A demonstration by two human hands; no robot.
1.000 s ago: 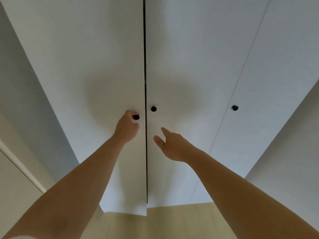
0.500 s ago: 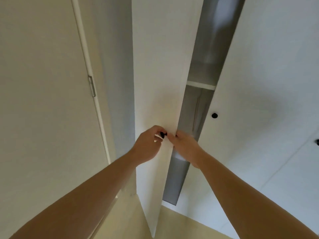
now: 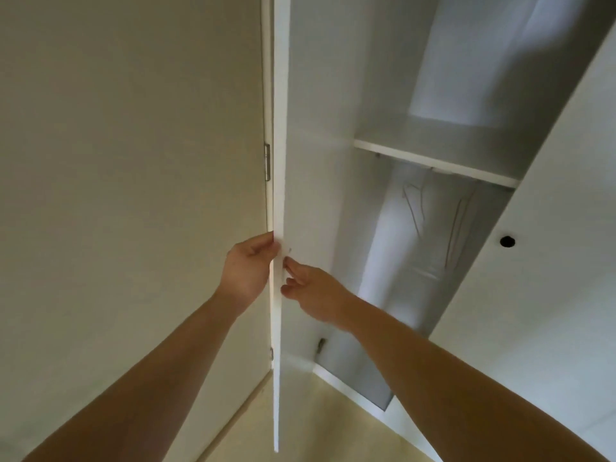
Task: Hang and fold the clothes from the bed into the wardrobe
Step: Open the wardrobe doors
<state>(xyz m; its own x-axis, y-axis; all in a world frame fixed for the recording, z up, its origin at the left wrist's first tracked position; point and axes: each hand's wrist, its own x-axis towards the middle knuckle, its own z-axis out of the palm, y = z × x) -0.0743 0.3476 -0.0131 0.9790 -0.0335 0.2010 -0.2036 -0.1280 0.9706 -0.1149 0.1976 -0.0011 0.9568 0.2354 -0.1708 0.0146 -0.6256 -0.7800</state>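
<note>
- The fingers (image 3: 263, 250) of the left hand (image 3: 248, 271) curl round the free edge of the open wardrobe door (image 3: 279, 161) from its outer side, gripping it at mid-frame.
- The right hand (image 3: 315, 291) is just beside it on the inner side. Its fingers (image 3: 293, 266) are loosely spread, tips touching the door's inner face and holding nothing.
- The door stands edge-on, running from top centre to bottom centre.
- The wardrobe (image 3: 393, 261) fills the centre and right of the frame. A shelf (image 3: 433, 161) crosses it, with thin wire hangers (image 3: 458, 225) below.
- Its other door (image 3: 550, 295), at the right, carries a black knob (image 3: 507, 241).
- Pale floor (image 3: 333, 428) shows at the bottom.
</note>
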